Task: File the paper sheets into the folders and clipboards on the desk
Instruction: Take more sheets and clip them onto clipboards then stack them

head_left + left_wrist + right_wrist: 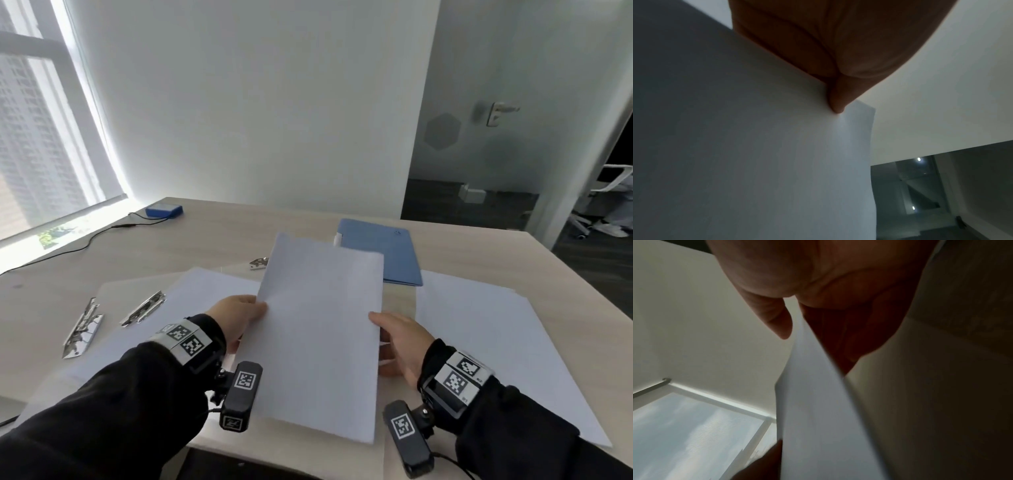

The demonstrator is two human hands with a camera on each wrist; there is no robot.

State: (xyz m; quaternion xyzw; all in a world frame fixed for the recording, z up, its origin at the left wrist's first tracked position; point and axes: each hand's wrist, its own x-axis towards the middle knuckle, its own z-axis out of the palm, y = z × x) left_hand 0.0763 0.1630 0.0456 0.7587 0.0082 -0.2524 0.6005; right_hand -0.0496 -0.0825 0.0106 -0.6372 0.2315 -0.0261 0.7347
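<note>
A thin stack of white paper sheets (318, 329) is held tilted above the desk between both hands. My left hand (239, 317) pinches its left edge, thumb on top; the left wrist view shows the sheets (777, 162) from below with fingers (836, 100) against them. My right hand (399, 337) grips the right edge, thumb on top and fingers hidden under the sheets (818, 418). A closed blue folder (380, 251) lies behind the sheets. Clear clipboards with metal clips (144, 308) (82, 329) lie at the left, one bearing white paper (191, 298).
More white sheets (486, 335) lie spread on the desk at the right. A small metal clip (258, 263) sits behind the held stack. At the far left stand a blue box (163, 210) and a black cable (85, 243). The desk's front edge (274, 455) is near me.
</note>
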